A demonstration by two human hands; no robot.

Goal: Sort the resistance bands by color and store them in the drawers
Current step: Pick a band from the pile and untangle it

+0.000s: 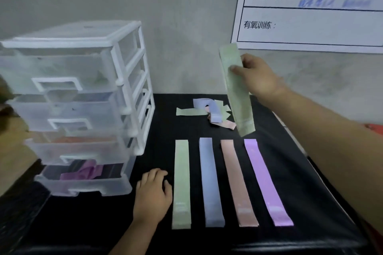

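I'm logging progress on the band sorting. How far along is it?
Done: four sorted stacks lie side by side, green stack, blue stack, pink stack, purple stack, and purple bands sit in the bottom drawer. In hand: the right hand holds a green band up; the left hand rests beside the green stack. Left: a mixed pile at the back to sort, then the stacks go into drawers.
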